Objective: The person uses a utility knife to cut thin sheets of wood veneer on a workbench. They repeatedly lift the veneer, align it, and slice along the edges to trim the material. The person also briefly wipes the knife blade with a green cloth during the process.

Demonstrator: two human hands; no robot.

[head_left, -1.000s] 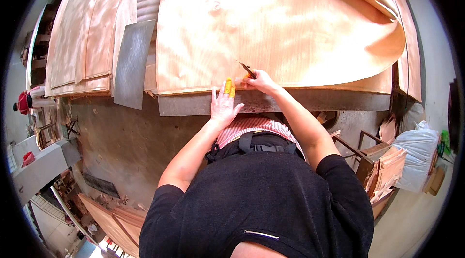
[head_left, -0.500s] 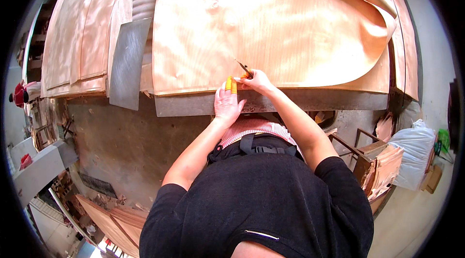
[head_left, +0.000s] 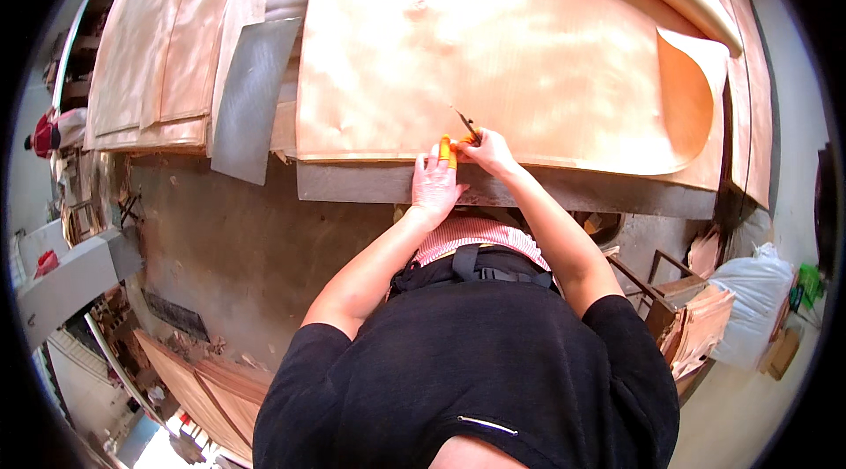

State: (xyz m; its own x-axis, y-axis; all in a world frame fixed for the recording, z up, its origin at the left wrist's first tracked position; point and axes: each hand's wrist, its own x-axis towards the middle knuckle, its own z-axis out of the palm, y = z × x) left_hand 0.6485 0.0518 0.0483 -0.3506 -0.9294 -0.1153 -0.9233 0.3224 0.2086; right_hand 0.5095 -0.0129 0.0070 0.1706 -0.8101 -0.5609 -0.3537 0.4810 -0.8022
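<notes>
A large sheet of pale wood veneer point(head_left: 493, 55) lies in front of me over a stack, its right end curled up. At its near edge rests my left hand point(head_left: 435, 189), fingers stretched out flat, with yellow-orange covers on some fingertips. My right hand point(head_left: 489, 155) is closed round a slim, dark, pointed tool point(head_left: 466, 123) whose tip points away and to the left over the veneer. Its exact kind is too small to tell. Both hands are close together, the right one just beside the left fingertips.
A grey metal ledge point(head_left: 352, 183) runs below the veneer's near edge. To the left stand a tilted grey metal plate point(head_left: 254, 99) and more veneer stacks point(head_left: 145, 55). Veneer scraps point(head_left: 702, 328) and a white plastic sack point(head_left: 753, 293) are at the right.
The whole view has shifted a little, with bench and hands lying further right in it. The veneer's right end now folds over more, showing its darker underside. Both hands keep nearly the same pose.
</notes>
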